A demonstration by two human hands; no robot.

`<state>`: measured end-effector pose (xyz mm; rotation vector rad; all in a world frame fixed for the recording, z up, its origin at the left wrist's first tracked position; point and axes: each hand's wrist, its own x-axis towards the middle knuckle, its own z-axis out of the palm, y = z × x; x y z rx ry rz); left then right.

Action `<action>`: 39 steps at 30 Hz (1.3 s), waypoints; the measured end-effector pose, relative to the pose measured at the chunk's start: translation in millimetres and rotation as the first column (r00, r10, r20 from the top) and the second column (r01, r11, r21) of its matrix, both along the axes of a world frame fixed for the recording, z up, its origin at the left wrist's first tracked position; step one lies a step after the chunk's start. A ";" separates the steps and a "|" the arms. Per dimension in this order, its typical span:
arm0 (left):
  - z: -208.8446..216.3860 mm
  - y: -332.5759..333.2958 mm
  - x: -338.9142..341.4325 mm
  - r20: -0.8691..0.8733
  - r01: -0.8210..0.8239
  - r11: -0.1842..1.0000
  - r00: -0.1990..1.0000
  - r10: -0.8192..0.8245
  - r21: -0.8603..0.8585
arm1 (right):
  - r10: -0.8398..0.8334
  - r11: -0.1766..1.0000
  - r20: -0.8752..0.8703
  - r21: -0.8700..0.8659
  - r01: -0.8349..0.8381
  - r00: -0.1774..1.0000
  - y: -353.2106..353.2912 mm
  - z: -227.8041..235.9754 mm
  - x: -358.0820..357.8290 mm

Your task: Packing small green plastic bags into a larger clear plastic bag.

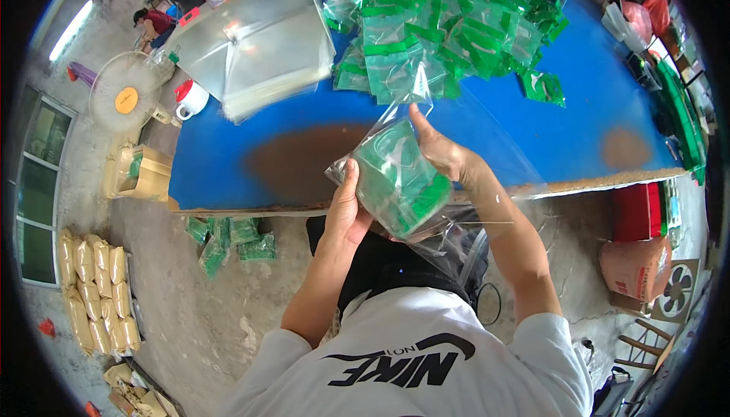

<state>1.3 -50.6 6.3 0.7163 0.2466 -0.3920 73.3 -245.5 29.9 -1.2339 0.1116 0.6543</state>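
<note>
Between my hands, over the near edge of the table, is a clear plastic bag (487, 136) with a stack of green-banded zip bags (403, 177) inside it. My left hand (347, 210) is closed round the left side of the packed bag, thumb pointing up. My right hand (449, 155) grips the right side, with its thumb against the film near the top. The loose film spreads to the right and hangs down by my right forearm. Beyond my hands a big heap of green-banded zip bags (456, 29) lies on the blue tabletop (585, 132).
A stack of clear plastic sheets (266, 44) lies at the back left, near a white mug with a red lid (190, 99). Filled green packs (228, 242) are on the floor below the table. A fan (126, 98), an open carton (144, 172) and another person (156, 25) are farther left.
</note>
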 end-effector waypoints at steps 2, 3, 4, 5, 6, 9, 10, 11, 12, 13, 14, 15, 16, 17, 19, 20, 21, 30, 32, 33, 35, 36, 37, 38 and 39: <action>-8.4 1.5 1.8 -0.006 -0.029 0.999 1.000 0.030 0.034 | 0.021 0.963 -0.155 0.269 0.022 0.988 -8.7 -20.9 3.8; -12.5 -0.2 5.0 0.027 -0.079 0.996 0.997 0.079 0.035 | 0.063 0.856 -0.288 0.508 0.096 0.955 -20.1 -37.0 5.6; -16.1 -1.5 7.0 0.057 -0.134 0.990 0.990 0.132 0.038 | 0.389 0.301 -0.149 0.953 0.027 0.909 -22.1 -54.1 6.5; -17.6 -1.2 8.6 0.045 -0.124 0.992 0.991 0.123 0.032 | 0.379 0.308 -0.161 0.951 0.040 0.911 -29.6 -69.8 1.9; -17.3 3.8 6.8 0.015 -0.156 0.987 0.988 0.156 0.025 | 0.148 0.532 -0.343 0.818 0.218 0.928 -17.3 -43.3 -15.8; -5.8 -3.9 4.3 -0.044 -0.244 0.969 0.969 0.243 -0.035 | -0.112 0.588 -0.423 0.701 0.403 0.899 -6.6 -30.1 -43.1; -5.1 -1.9 4.9 -0.056 -0.244 0.969 0.968 0.243 -0.020 | -0.118 0.606 -0.372 0.708 0.363 0.921 -2.3 -20.5 -51.3; -5.2 -0.5 5.3 -0.067 -0.246 0.969 0.967 0.245 -0.005 | -0.120 0.623 -0.318 0.713 0.321 0.940 2.7 -11.6 -54.6; -6.9 -0.4 6.2 -0.046 -0.251 0.968 0.967 0.250 -0.009 | -0.127 0.600 -0.324 0.727 0.333 0.938 11.0 -6.3 -51.5; -6.3 0.0 6.2 -0.046 -0.256 0.967 0.966 0.256 -0.009 | -0.122 0.602 -0.324 0.727 0.329 0.938 16.6 -1.3 -51.0; -3.8 0.7 5.7 -0.056 -0.240 0.971 0.969 0.240 0.010 | -0.105 0.620 -0.315 0.721 0.310 0.943 21.5 3.2 -51.6; -0.5 0.4 4.6 -0.069 -0.221 0.975 0.972 0.223 0.027 | -0.089 0.637 -0.307 0.714 0.292 0.947 24.5 5.0 -52.3; 1.2 2.9 2.0 -0.066 -0.236 0.972 0.970 0.236 0.001 | -0.058 0.604 -0.312 0.745 0.282 0.948 27.3 4.3 -51.7; 5.2 7.0 0.2 -0.067 -0.243 0.970 0.968 0.243 0.003 | -0.051 0.605 -0.313 0.746 0.279 0.948 28.1 2.1 -50.9; 13.1 17.2 -5.3 -0.139 -0.232 0.970 0.966 0.220 -0.077 | 0.101 0.706 -0.284 0.696 0.132 0.954 29.6 -2.6 -51.4; 7.9 20.4 -6.7 -0.180 -0.245 0.968 0.956 0.230 -0.061 | 0.164 0.790 -0.309 0.609 0.063 0.937 27.2 -0.6 -53.9; 0.8 24.9 -8.2 -0.181 -0.258 0.964 0.953 0.244 -0.058 | 0.177 0.790 -0.310 0.611 0.053 0.934 24.0 -0.2 -58.0; 7.4 45.3 -13.1 -0.151 -0.227 0.974 0.963 0.221 -0.021 | -0.193 0.886 -0.293 0.357 0.294 0.936 2.0 -28.2 -61.2; 6.3 45.8 -18.3 -0.069 -0.208 0.969 0.973 0.218 0.131 | -0.191 0.953 -0.212 0.192 0.233 0.958 8.9 -16.2 -58.9; 7.2 47.4 -20.1 0.027 -0.231 0.932 0.972 0.233 0.279 | -0.142 0.989 -0.135 0.015 0.145 0.981 12.9 -10.9 -56.7; 10.3 50.3 -17.7 0.026 -0.206 0.940 0.978 0.207 0.273 | -0.246 0.965 0.010 -0.089 0.246 0.969 21.6 -19.2 -55.0; 12.3 51.4 -18.3 -0.018 -0.185 0.957 0.981 0.194 0.224 | -0.290 0.934 0.153 -0.169 0.314 0.945 27.4 -17.9 -53.6; 14.1 54.1 -18.3 -0.061 -0.169 0.970 0.981 0.182 0.174 | -0.312 0.892 0.297 -0.234 0.385 0.903 34.4 -14.8 -52.4; 11.0 60.9 -13.9 -0.094 -0.143 0.976 0.983 0.159 0.161 | -0.325 0.930 0.201 -0.112 0.351 0.924 40.5 -9.7 -54.6; 12.1 67.1 -11.8 -0.086 -0.151 0.974 0.982 0.167 0.166 | -0.319 0.933 0.205 -0.104 0.345 0.925 42.9 -9.3 -54.0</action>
